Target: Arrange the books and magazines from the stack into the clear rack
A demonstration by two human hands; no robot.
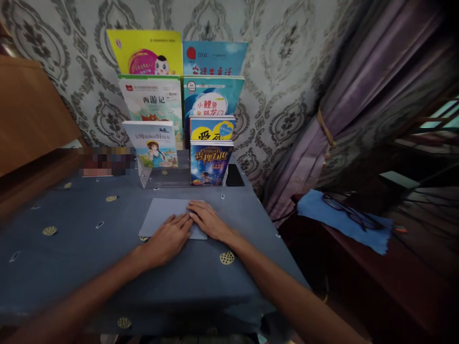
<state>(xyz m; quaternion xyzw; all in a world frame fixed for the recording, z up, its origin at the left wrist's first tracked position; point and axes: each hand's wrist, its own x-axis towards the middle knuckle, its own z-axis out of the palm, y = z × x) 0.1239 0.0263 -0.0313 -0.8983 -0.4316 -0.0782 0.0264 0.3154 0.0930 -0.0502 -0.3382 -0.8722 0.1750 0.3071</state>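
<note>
A pale blue-grey sheet of paper (158, 215), perhaps folded, lies flat on the cloth-covered table (79, 258) in front of me. Across its lower middle rests my left hand (171, 239), fingers stretched out and pointing to the right. My right hand (208, 220) lies flat on the sheet's right part, its fingertips touching or nearly touching those of my left. Neither hand grips anything. Both hands cover some of the sheet's right side and lower edge.
Behind the sheet stands a clear tiered rack (165, 179) with several books, among them a blue-purple one (210, 162). A dark phone (235, 175) lies at its right. Further right, glasses (351, 210) rest on a blue cloth (315, 205), near a purple curtain (304, 157).
</note>
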